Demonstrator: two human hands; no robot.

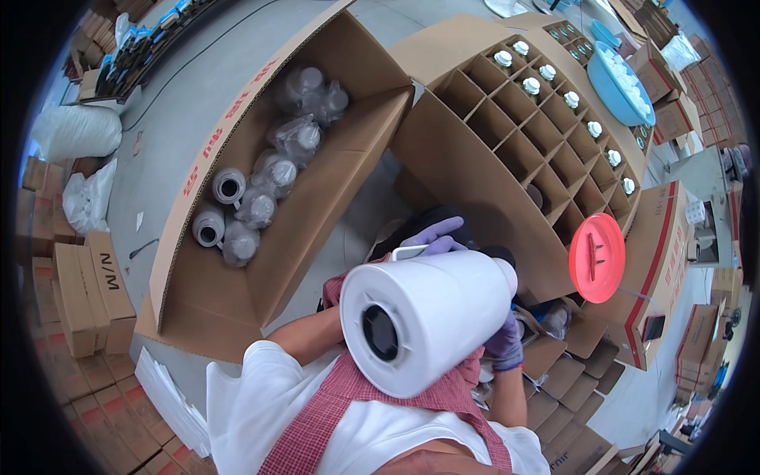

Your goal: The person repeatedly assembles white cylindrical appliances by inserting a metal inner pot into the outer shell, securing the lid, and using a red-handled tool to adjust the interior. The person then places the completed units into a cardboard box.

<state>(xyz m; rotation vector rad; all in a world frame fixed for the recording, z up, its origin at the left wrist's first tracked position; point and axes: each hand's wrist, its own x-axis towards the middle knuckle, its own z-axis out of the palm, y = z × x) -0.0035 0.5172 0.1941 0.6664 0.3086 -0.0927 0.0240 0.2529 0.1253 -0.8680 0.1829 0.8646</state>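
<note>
A large white thermos jug (431,317) lies tilted in front of my chest, its wide base facing me with a dark round opening in the middle. My left hand (435,236), in a purple glove, is at the jug's handle on the far side, partly hidden behind the body. Gripping near the narrower end from the right is my right hand (504,346), also gloved in purple; some of its fingers are out of sight. A black round part (500,256) shows beyond the narrow end.
An open carton (317,229) at left holds several white jugs, most in clear plastic bags. The divided carton (451,158) at right has silvery-topped bottles in some cells. Nearby are a red dish (613,273) with small dark rods and a blue basin (606,87) of white pieces.
</note>
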